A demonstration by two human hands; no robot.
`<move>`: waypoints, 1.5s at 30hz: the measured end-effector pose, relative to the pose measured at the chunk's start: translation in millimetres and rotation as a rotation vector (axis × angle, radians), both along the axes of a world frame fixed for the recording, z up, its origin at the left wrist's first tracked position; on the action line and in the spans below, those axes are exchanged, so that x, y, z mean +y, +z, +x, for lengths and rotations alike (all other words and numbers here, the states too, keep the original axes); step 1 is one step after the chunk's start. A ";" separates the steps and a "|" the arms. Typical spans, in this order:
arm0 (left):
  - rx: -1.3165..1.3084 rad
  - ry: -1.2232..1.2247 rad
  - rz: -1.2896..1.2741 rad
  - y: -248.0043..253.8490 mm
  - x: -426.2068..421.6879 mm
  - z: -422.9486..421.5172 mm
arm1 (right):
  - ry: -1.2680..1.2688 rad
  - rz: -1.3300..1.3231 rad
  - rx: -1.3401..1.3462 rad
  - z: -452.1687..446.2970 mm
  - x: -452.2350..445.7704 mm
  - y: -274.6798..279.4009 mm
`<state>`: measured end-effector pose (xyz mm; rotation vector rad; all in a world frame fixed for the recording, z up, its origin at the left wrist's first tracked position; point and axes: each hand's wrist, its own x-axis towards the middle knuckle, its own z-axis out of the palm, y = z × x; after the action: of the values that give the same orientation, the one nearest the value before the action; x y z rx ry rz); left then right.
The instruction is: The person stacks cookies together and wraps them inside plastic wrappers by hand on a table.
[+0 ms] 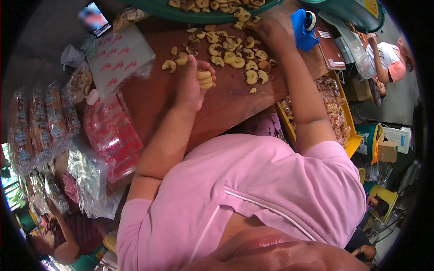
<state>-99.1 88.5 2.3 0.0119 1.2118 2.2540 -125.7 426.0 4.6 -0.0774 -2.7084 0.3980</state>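
Observation:
My left hand point(193, 86) is closed around a small stack of curved, pale yellow cookies point(205, 79), thumb pointing up. Loose cookies point(233, 59) of the same kind, some browned, lie scattered on the reddish-brown table point(162, 108) between my hands. At the far side, my right hand point(272, 35) reaches down among the cookies, its fingers bent together at the pile's edge. What those fingertips grip is hard to see. Beyond them, more cookies fill a green basin point(156, 13).
A blue tape dispenser point(304, 31) stands beside my right hand. Printed plastic bags point(118, 58), a red plastic pack point(113, 140) and bagged bread point(43, 122) lie left. A yellow crate point(349, 115) of wrapped packs sits right. A phone point(95, 19) stands far left. Other people are nearby.

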 end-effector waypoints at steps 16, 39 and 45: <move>0.343 -0.121 -0.073 0.2 -0.2 6.6 | -0.012 -0.097 -0.071 17.6 -34.8 33.3; -0.036 -0.168 0.207 16.3 4.6 7.8 | 0.559 -0.083 0.082 92.2 -173.1 41.3; -0.099 -0.041 0.103 2.0 1.7 0.1 | 0.382 -0.140 -0.028 52.4 -153.0 49.7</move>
<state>-99.0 90.2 4.3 -0.0339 1.0343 2.2511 -73.3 273.0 54.3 0.4033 -2.7154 0.7011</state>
